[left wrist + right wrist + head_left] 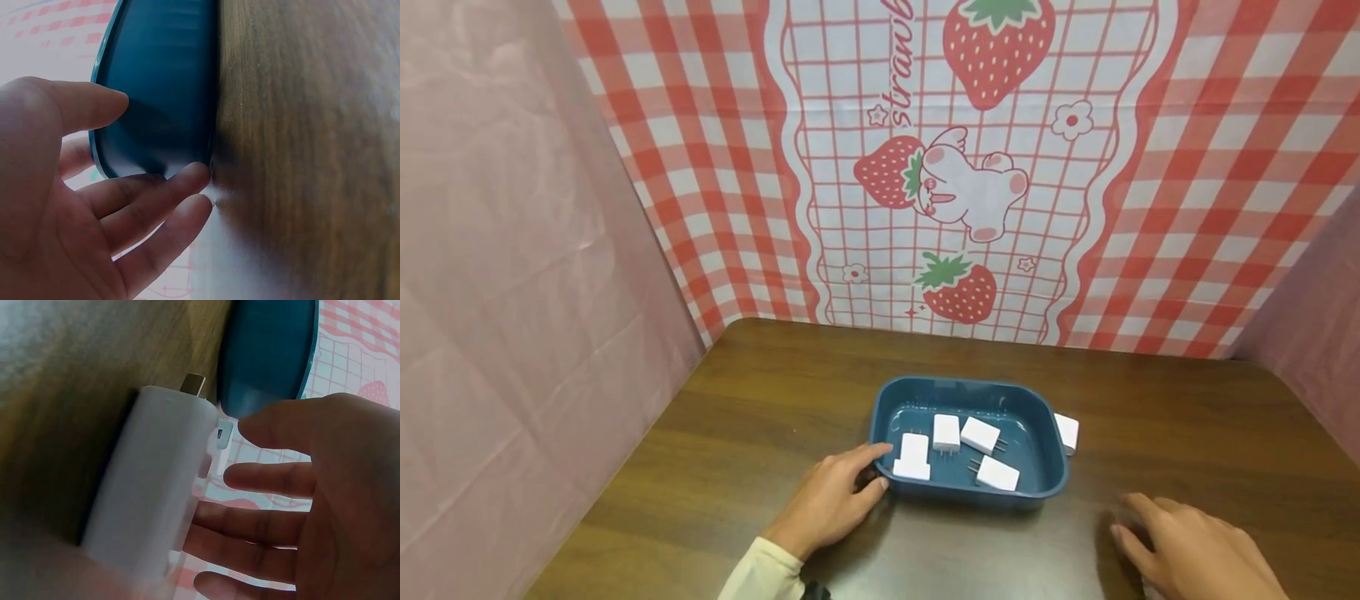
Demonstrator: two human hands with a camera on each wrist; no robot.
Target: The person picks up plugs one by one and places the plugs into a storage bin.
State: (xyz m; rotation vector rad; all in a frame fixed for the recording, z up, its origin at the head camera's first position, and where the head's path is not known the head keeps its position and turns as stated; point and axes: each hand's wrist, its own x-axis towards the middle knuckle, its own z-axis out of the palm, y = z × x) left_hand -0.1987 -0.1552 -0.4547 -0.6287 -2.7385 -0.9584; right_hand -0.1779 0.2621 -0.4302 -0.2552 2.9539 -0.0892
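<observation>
A dark blue rectangular tray [966, 498] holds several white plug chargers [997, 474] with metal prongs. My left hand [831, 498] grips the tray's near left corner; in the left wrist view the thumb [103, 107] presses the outer wall and a finger goes behind the rim. My right hand [1198, 542] is low over the table, right of the tray, fingers apart. Beside it in the right wrist view lies a white capsule-shaped power bank [153, 481] with a metal plug at one end. The hand mostly hides it in the head view; whether fingertips touch it, I cannot tell.
Another white charger [1067, 433] stands just outside the tray's right end, partly hidden by its wall. The brown wooden table [760, 400] ends at a red checked strawberry cloth [925, 283]. A pink curtain [535, 292] hangs on the left.
</observation>
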